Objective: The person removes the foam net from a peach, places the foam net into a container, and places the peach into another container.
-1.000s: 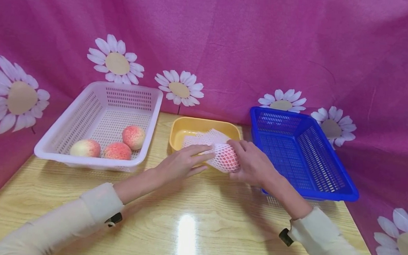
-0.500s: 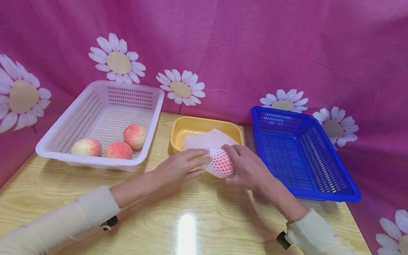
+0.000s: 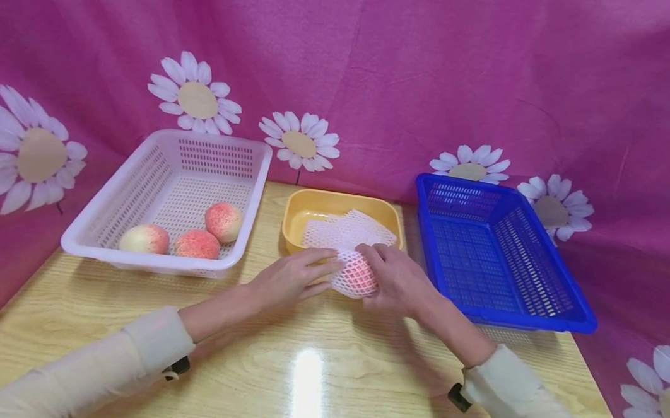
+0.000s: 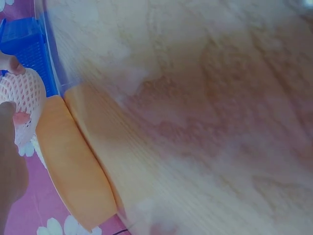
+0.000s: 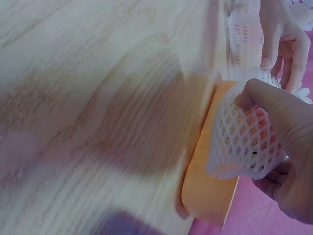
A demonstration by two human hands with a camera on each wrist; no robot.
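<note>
A peach (image 5: 261, 122) sits inside a white foam net sleeve (image 3: 356, 278), held just in front of the yellow tub. My right hand (image 3: 401, 280) grips the sleeved peach from the right, thumb pressing the net in the right wrist view. From the left, my left hand (image 3: 290, 276) pinches the edge of the net with its fingertips. Part of the peach's pink skin shows bare beside those fingers in the left wrist view. Behind, more foam nets (image 3: 348, 228) lie in the yellow tub (image 3: 307, 198).
A white basket (image 3: 251, 185) at left holds three peaches (image 3: 196, 245). At right stands a blue basket (image 3: 514, 256). Both baskets and the tub rest on a wooden table (image 3: 247, 368), with a pink flowered cloth (image 3: 376, 78) behind.
Both hands have drawn the sleeved peach slightly left and toward the person, uncovering more of the nets in the tub. The hold on it looks the same.
</note>
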